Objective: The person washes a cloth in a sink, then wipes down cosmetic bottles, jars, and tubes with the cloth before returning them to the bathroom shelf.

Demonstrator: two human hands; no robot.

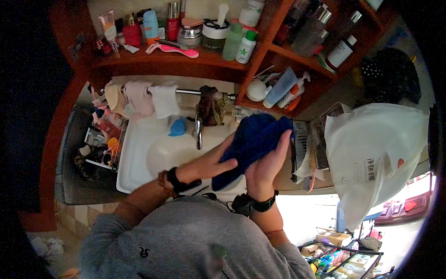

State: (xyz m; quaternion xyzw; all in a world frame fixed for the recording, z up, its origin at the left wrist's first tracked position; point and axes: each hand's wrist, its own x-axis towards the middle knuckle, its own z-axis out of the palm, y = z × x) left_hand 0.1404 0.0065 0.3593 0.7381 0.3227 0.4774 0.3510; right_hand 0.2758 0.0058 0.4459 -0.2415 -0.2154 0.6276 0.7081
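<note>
A dark blue cloth is held up in front of my body, over the right part of the white sink. My left hand grips it from the left side, its thumb on the near face and its other fingers hidden by the cloth. On the other side my right hand holds the cloth against its palm, thumb up along the right edge. Behind the cloth stands the chrome faucet, and a small blue item lies on the sink's back rim.
Small cloths hang from a rail behind the sink. Above is a wooden shelf with bottles, jars and a pink-handled comb. A white plastic bag stands at the right. Left of the sink, a dark bin holds assorted small items.
</note>
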